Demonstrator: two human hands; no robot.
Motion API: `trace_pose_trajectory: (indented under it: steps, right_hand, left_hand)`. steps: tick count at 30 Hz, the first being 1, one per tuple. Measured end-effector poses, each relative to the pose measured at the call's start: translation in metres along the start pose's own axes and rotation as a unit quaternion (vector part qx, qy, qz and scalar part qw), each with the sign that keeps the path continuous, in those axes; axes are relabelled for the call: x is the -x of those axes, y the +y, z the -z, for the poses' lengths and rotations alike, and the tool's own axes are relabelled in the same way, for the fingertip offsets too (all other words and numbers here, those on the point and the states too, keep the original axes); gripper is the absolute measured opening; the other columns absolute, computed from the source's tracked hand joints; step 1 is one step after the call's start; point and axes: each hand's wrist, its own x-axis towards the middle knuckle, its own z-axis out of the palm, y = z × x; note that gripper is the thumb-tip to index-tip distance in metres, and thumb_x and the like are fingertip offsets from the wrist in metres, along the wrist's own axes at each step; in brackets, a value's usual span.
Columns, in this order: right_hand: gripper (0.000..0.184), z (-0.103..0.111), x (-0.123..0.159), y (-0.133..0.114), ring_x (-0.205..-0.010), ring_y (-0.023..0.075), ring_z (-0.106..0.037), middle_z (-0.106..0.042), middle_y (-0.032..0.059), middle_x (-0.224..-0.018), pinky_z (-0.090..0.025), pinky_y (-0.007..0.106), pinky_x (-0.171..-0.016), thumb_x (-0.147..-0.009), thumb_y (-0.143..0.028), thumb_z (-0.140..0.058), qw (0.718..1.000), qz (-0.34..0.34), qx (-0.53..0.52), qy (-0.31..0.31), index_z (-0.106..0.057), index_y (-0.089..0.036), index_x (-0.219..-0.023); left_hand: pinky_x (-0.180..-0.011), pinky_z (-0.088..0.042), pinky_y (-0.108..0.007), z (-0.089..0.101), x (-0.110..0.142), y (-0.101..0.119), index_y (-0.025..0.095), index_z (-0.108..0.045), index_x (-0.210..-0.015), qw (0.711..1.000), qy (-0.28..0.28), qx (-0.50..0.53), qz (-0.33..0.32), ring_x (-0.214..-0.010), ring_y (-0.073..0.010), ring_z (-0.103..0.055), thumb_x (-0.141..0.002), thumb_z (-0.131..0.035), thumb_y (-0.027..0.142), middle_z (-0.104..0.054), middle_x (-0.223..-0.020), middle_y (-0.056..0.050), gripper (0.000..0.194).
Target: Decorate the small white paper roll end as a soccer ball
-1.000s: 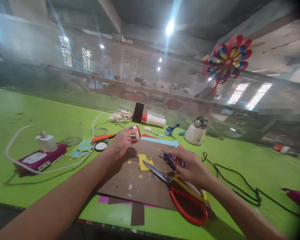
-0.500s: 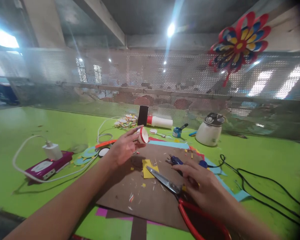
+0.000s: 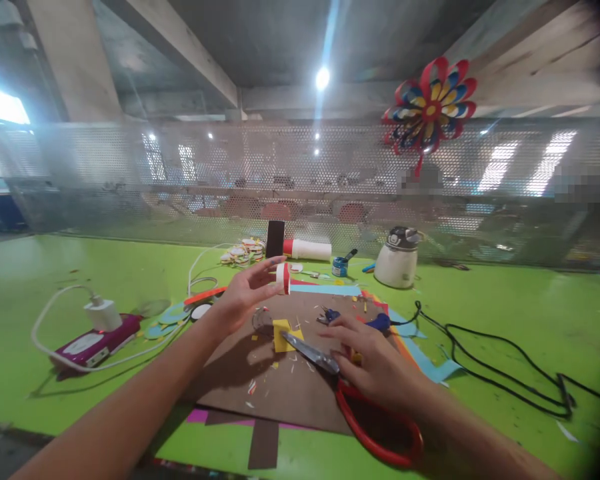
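My left hand (image 3: 253, 293) pinches a small red-and-white paper ring (image 3: 283, 279) between thumb and fingers, raised above the far part of the brown board (image 3: 265, 390). My right hand (image 3: 373, 353) hovers low over the board with fingers apart. Just beyond its fingertips lies a blue corded tool (image 3: 331, 316), partly covered by the hand. A pair of scissors (image 3: 313, 353) with red handles rests beneath and beside that hand, its tip on a yellow paper piece (image 3: 281, 337). Paper scraps are scattered around the blades.
A purple power strip (image 3: 97, 343) with a white charger stands at left. Behind the board are a phone (image 3: 275, 239), a white tube (image 3: 313, 251), a blue jar (image 3: 339, 267) and a white kettle-like container (image 3: 397, 263). A black cord (image 3: 500, 373) loops across the green table at right.
The view has shifted, so the scene sits further left. My left hand has turned the ring, showing its side instead of its opening. My right hand's fingers have spread near the blue tool.
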Motion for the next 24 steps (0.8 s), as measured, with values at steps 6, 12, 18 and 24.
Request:
trace_pose_trajectory:
  steps: [6, 12, 18, 24]
  right_hand:
    - [0.027, 0.002, -0.003, 0.007, -0.082, 0.0217, -0.068, -0.074, 0.0097, -0.093, -0.050, 0.034, -0.075, -0.091, -0.014, -0.053, 0.996, -0.015, 0.085, -0.036, -0.075, -0.017, -0.106]
    - [0.020, 0.023, 0.008, -0.010, -0.086, 0.0253, -0.069, -0.073, 0.0091, -0.097, -0.047, 0.036, -0.073, -0.090, -0.023, -0.059, 0.984, -0.008, 0.167, -0.055, -0.074, -0.023, -0.102]
    - [0.014, 0.028, 0.023, -0.024, -0.072, 0.0253, -0.068, -0.073, 0.0054, -0.079, -0.045, 0.038, -0.064, -0.091, -0.029, -0.062, 0.972, 0.039, 0.223, -0.064, -0.066, -0.026, -0.079]
    - [0.021, 0.024, 0.021, -0.028, -0.061, 0.0197, -0.061, -0.071, 0.0060, -0.074, -0.036, 0.035, -0.056, -0.094, -0.026, -0.058, 0.967, 0.072, 0.212, -0.121, -0.065, -0.026, -0.074]
  left_hand:
    - [-0.094, -0.055, -0.036, -0.008, -0.005, 0.014, 0.020, -0.074, -0.118, 0.997, -0.036, -0.059, -0.020, -0.109, -0.0261, -0.070, -0.070, -0.090, 0.028, -0.077, -0.113, -0.012, 0.051]
    - [-0.086, -0.057, -0.037, -0.006, -0.009, 0.008, 0.020, -0.071, -0.112, 0.997, 0.028, 0.071, -0.004, -0.087, -0.0214, -0.074, -0.068, -0.090, 0.024, -0.078, -0.097, -0.006, 0.049]
    - [-0.083, -0.060, -0.032, 0.010, -0.007, 0.000, 0.016, -0.068, -0.102, 0.982, 0.094, 0.162, 0.027, -0.087, -0.0226, -0.077, -0.075, -0.083, 0.026, -0.078, -0.093, -0.007, 0.032]
    - [-0.076, -0.061, -0.032, 0.019, -0.009, -0.009, 0.012, -0.068, -0.108, 0.974, 0.146, 0.162, 0.062, -0.080, -0.0214, -0.076, -0.084, -0.072, 0.026, -0.077, -0.088, -0.010, 0.028]
